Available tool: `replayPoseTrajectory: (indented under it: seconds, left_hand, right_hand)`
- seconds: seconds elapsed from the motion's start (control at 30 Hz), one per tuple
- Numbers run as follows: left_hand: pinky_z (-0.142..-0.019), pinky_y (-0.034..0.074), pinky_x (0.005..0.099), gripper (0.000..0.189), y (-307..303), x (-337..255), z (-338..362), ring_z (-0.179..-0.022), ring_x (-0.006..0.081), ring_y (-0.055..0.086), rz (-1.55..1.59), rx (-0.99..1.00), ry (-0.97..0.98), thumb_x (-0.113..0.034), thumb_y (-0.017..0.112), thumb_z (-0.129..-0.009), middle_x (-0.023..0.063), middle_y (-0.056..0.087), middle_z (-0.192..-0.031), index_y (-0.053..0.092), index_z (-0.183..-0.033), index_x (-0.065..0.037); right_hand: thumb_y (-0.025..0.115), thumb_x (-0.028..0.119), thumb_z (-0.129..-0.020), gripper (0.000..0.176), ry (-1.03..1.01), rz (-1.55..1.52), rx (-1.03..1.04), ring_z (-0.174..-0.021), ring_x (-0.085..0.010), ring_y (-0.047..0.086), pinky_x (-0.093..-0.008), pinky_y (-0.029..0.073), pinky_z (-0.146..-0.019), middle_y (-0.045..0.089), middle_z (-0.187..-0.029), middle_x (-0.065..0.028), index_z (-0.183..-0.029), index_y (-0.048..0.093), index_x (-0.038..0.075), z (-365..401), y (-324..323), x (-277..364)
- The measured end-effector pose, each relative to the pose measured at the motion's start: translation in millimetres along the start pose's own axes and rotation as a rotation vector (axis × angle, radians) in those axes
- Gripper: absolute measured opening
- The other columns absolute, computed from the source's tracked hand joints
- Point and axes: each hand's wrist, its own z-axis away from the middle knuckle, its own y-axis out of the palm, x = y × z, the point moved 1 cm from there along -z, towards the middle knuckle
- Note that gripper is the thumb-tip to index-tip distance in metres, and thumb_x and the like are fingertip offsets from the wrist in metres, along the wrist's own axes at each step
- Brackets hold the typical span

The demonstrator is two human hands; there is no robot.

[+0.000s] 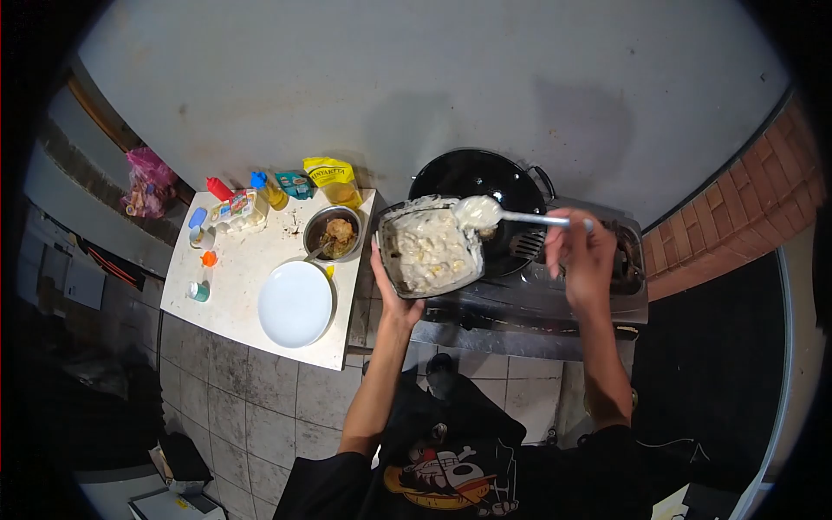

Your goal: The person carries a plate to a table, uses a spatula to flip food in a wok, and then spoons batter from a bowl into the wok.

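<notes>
My left hand (397, 299) grips a square container (390, 279) from its near left side, holding it up by the stove. Lumpy, creamy batter (425, 251) fills much of it, and smears coat its rim. The fingers of my right hand (582, 258) are closed round the pale handle of a large spoon (542, 220). Its batter-coated head (477, 213) is over the container's right rim. Behind and below these is a black wok (459, 169), partly hidden by the container. A slotted spatula (526, 244) rests in the wok, its handle hidden near my right hand.
On the left, a white table (234, 295) bears a white plate (295, 303), a metal bowl (309, 232) of food, an egg carton (238, 212), bottles and a yellow packet (329, 172). The stove (511, 325) stands against the wall, beside a brick pillar (728, 208).
</notes>
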Motion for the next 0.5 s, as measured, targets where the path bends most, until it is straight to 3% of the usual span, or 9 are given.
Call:
replayPoseTrajectory:
  seconds: [0.17, 0.23, 0.3, 0.37, 0.4, 0.47, 0.5]
  left_hand:
    - [-0.099, 0.042, 0.0386, 0.069, 8.2, 7.1, 3.8, -0.119, 0.0239, 0.049, 0.038, 0.085, 0.005, -0.064, 0.031, -0.088, 0.0064, 0.048, -0.132, 0.041, -0.134, -0.014]
    - [-0.098, 0.042, 0.0384, 0.068, 14.3, 7.0, 7.9, -0.119, 0.0241, 0.049, 0.036, 0.106, 0.037, -0.063, 0.029, -0.089, 0.0068, 0.047, -0.133, 0.039, -0.135, -0.013]
    - [-0.098, 0.042, 0.0384, 0.068, 17.2, 5.7, 10.7, -0.118, 0.0244, 0.050, 0.021, 0.076, 0.049, -0.062, 0.028, -0.089, 0.0076, 0.047, -0.133, 0.039, -0.135, -0.013]
    - [-0.098, 0.042, 0.0387, 0.067, 17.5, 4.9, 11.6, -0.119, 0.0249, 0.049, -0.004, 0.070, 0.070, -0.062, 0.029, -0.089, 0.0081, 0.046, -0.133, 0.039, -0.135, -0.013]
    - [-0.098, 0.042, 0.0387, 0.067, 15.5, 6.0, 11.3, -0.119, 0.0249, 0.049, -0.005, 0.064, 0.073, -0.062, 0.029, -0.089, 0.0081, 0.046, -0.133, 0.039, -0.135, -0.013]
    - [-0.099, 0.041, 0.0386, 0.067, 9.4, 10.2, 8.1, -0.120, 0.0248, 0.047, -0.010, 0.056, 0.081, -0.062, 0.030, -0.089, 0.0081, 0.045, -0.134, 0.038, -0.135, -0.013]
    - [-0.099, 0.041, 0.0386, 0.067, 7.7, 12.4, 8.4, -0.120, 0.0248, 0.047, -0.011, 0.053, 0.082, -0.062, 0.030, -0.089, 0.0081, 0.045, -0.134, 0.038, -0.135, -0.013]
  right_hand:
    - [0.043, 0.003, -0.095, 0.018, -0.161, 0.256, 0.248, -0.052, -0.0094, 0.052, -0.0224, 0.040, -0.046, 0.055, -0.071, -0.0077, -0.100, 0.056, -0.007, 17.3, 22.1, -17.1]
    - [0.044, 0.000, -0.092, 0.016, -0.625, 0.625, 0.333, -0.052, -0.0090, 0.050, -0.0233, 0.039, -0.047, 0.055, -0.071, -0.0081, -0.101, 0.057, -0.005, 17.4, 25.5, -19.1]
    - [0.046, -0.002, -0.091, 0.017, -0.567, 0.593, 0.338, -0.052, -0.0087, 0.048, -0.0240, 0.038, -0.047, 0.055, -0.070, -0.0081, -0.103, 0.057, -0.004, 23.2, 23.7, -26.3]
    - [0.045, 0.000, -0.092, 0.017, -0.329, 0.439, 0.247, -0.051, -0.0078, 0.048, -0.0236, 0.039, -0.047, 0.054, -0.068, -0.0066, -0.102, 0.058, -0.004, 30.7, 22.2, -35.2]
    - [0.045, 0.000, -0.092, 0.017, -0.327, 0.435, 0.251, -0.051, -0.0078, 0.048, -0.0236, 0.039, -0.047, 0.054, -0.068, -0.0066, -0.102, 0.058, -0.004, 35.2, 23.2, -40.6]
    - [0.042, 0.004, -0.096, 0.019, -0.058, 0.222, 0.143, -0.049, -0.0069, 0.049, -0.0218, 0.039, -0.044, 0.054, -0.067, -0.0053, -0.100, 0.057, -0.005, 42.2, 26.8, -51.8]
    - [0.042, 0.004, -0.096, 0.019, -0.057, 0.219, 0.144, -0.049, -0.0069, 0.049, -0.0218, 0.039, -0.044, 0.054, -0.067, -0.0053, -0.100, 0.057, -0.005, 46.0, 30.5, -52.8]
